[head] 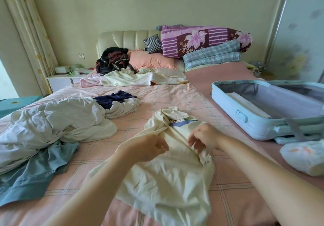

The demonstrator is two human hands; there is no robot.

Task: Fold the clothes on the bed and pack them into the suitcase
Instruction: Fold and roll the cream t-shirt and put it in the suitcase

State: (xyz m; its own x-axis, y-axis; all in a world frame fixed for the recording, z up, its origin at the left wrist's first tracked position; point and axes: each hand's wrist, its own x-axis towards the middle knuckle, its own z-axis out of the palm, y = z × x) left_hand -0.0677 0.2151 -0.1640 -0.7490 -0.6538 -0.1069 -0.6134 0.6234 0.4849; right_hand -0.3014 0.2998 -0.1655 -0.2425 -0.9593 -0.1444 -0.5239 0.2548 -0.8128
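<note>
Reaching forward over the bed (157, 94) with both bare forearms, converging above a cream shirt (166, 182). Pinching a fold of it with the left hand (150, 146), fingers curled, wrist turned inward. Clutching the cloth opposite with the right hand (205, 136), fingers bent down into a bunched edge. Raised a little between the two grips, crumpled at the collar end, lower part spread on the pink checked sheet.

To the right, lying open on the bed: a pale blue suitcase (228, 120), something flat and white inside, apart from the shirt. Near its front corner, a white bag (305, 157).

To the left, a heap of white clothes (61, 120), partly over a blue-grey garment (35, 169); behind the heap, a navy top (115, 97).

Farther back: a rumpled blanket (131, 80), black backpack (112, 60), pink pillow (152, 60), and stacked quilts (206, 39) against the headboard (126, 39).
</note>
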